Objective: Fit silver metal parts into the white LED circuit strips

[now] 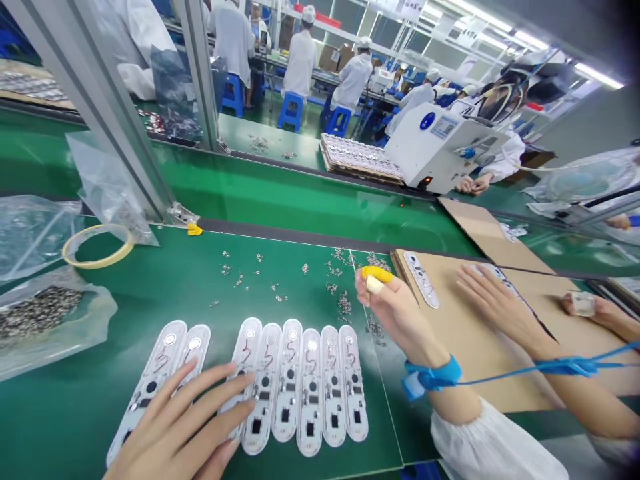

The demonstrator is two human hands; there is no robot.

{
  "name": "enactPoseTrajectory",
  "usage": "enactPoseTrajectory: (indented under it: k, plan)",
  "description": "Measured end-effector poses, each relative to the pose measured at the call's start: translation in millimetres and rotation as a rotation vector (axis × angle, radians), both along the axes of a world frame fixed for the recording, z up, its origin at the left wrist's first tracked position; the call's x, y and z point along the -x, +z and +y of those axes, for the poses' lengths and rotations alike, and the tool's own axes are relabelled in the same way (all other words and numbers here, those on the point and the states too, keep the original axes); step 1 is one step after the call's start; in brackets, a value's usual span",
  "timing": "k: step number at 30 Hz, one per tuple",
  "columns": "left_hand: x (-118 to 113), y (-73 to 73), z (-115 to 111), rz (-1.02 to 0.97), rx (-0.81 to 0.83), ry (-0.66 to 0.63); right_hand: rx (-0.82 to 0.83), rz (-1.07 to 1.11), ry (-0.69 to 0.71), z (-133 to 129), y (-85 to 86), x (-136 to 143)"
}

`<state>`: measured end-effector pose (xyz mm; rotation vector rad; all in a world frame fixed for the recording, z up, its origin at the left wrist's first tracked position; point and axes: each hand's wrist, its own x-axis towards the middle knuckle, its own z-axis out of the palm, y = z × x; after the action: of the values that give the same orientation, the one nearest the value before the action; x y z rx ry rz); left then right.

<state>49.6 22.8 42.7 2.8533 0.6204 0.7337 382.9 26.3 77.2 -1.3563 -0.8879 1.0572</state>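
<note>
My left hand (187, 427) reaches in from the bottom, fingers spread over white elongated plastic casings. Its fingertips touch or hover over the nearer casings and partly cover them. To its right, several casings (310, 393) stand side by side, each with a dark circuit part and thin red wires. Two more casings (169, 357) lie apart on the left. My right hand (393, 310), with yellow and pale finger cots and a blue wrist strap, is raised near small metal pieces (345, 305). Its fingers are curled together; whatever they hold is hidden.
A co-worker's hand (493, 307) lies over cardboard (465, 353) on the right, near a casing (421, 280). Their other hand holds a small pale piece (583, 304). On the left are a bag of metal parts (40, 313) and a tape roll (99, 247). A metal post (120, 120) rises behind.
</note>
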Motion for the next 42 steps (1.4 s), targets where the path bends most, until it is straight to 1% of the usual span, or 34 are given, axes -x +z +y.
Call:
enactPoseTrajectory:
  k: [2, 5, 7, 9, 11, 14, 16, 17, 18, 19, 22, 23, 24, 25, 27, 28, 29, 32, 35, 38, 41, 42]
  plan:
    - [-15, 16.6, 8, -0.037, 0.194, -0.003, -0.024, 0.099, 0.046, -9, 8.1, 19]
    - [-47, 40.0, 18, -0.14, 0.661, -0.032, -0.076, 0.106, 0.159, -23, 13.7, 50]
    - [-69, 50.4, 23, -0.223, 0.956, -0.1, -0.11, 0.101, 0.222, -33, 12.4, 68]
    - [-86, 53.9, 26, -0.288, 1.161, -0.167, -0.133, 0.125, 0.244, -40, 8.8, 82]
    - [-96, 51.6, 27, -0.347, 1.289, -0.218, -0.158, 0.151, 0.237, -45, 5.1, 90]
    - [-98, 46.2, 27, -0.405, 1.419, -0.316, -0.202, 0.112, 0.22, -48, 3.2, 91]
    - [-96, 45.9, 29, -0.402, 1.462, -0.375, -0.237, 0.007, 0.191, -48, 4.8, 88]
    - [-94, 46.8, 31, -0.38, 1.438, -0.391, -0.26, -0.071, 0.166, -49, 6.2, 87]
    - [-93, 47.8, 34, -0.338, 1.357, -0.394, -0.282, -0.165, 0.126, -49, 7.4, 86]
    - [-93, 48.4, 37, -0.259, 1.176, -0.385, -0.307, -0.27, 0.065, -51, 8.3, 86]
    - [-99, 43.7, 50, 0.082, 0.394, -0.295, -0.39, -0.558, -0.2, -59, 5.5, 96]
    - [-104, 39.5, 55, 0.179, 0.193, -0.26, -0.395, -0.628, -0.259, -62, 2.2, 102]
    - [-109, 34.6, 60, 0.244, 0.086, -0.234, -0.383, -0.677, -0.267, -67, -2.2, 109]
    - [-115, 29.3, 64, 0.287, 0.04, -0.216, -0.359, -0.706, -0.224, -71, -7.5, 117]
    - [-125, 20.2, 70, 0.353, -0.003, -0.211, -0.306, -0.715, -0.058, -78, -20.1, 133]
    - [-129, 17.2, 72, 0.387, -0.026, -0.218, -0.293, -0.7, 0.013, -81, -26.7, 142]
    - [-132, 15.5, 73, 0.419, -0.046, -0.229, -0.282, -0.68, 0.054, -84, -33.2, 150]
    - [-135, 16.4, 74, 0.513, -0.096, -0.26, -0.226, -0.651, 0.045, -88, -49.7, 168]
    - [-135, 19.0, 73, 0.596, -0.132, -0.294, -0.17, -0.679, 0.062, -90, -58.9, 171]
    - [-137, 19.1, 73, 0.634, -0.153, -0.327, -0.202, -0.696, 0.092, -89, -60.6, 164]
    - [-140, 19.0, 74, 0.633, -0.164, -0.351, -0.257, -0.668, 0.138, -86, -56.3, 159]
    - [-140, 19.4, 75, 0.629, -0.165, -0.356, -0.26, -0.661, 0.122, -85, -54.0, 160]
